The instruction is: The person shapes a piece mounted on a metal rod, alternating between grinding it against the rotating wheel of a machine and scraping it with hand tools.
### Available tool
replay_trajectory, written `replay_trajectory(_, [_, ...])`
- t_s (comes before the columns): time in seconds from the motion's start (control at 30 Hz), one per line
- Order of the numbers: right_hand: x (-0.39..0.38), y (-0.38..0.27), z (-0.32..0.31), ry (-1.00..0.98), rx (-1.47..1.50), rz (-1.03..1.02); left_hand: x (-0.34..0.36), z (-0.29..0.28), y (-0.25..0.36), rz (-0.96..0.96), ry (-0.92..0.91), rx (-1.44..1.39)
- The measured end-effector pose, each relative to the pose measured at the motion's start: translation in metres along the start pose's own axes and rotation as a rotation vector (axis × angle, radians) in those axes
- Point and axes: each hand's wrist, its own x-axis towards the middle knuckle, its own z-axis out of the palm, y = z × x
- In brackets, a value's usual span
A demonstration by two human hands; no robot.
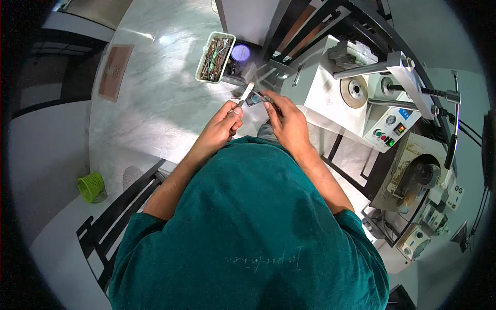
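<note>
My left hand (pixel 224 124) is closed around the lower end of a slim stick (pixel 247 91) with a bright white upper part, which tilts up and to the right. My right hand (pixel 290 123) is closed too, its thumb and forefinger pinching a thin dark piece (pixel 271 99) mostly covered by the fingers. The two held things come close together in front of my chest; whether they touch I cannot tell. Just beyond them lies a small dark object with a bluish face (pixel 253 99), too small to name.
A pale green basket (pixel 207 81) of brown sticks stands ahead, beside a purple-lidded container (pixel 241 52). On the right are a machine with a round disc (pixel 347 93) and control panel (pixel 381 124), and a dusty basin (pixel 400 168). A green plastic basket (pixel 91 187) stands far left.
</note>
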Motion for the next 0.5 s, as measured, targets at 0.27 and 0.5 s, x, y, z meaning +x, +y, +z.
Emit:
replay_trajectory(0.27, [0.002, -0.006, -0.0023, 0.063, 0.158, 0.089, 0.0059, 0.0009, -0.0059, 0.035, 0.0, 0.015])
replay_trajectory(0.5, [0.0047, 0.0003, -0.0003, 0.077, 0.158, 0.062, 0.0087, -0.0008, -0.0046, 0.036, -0.018, -0.048])
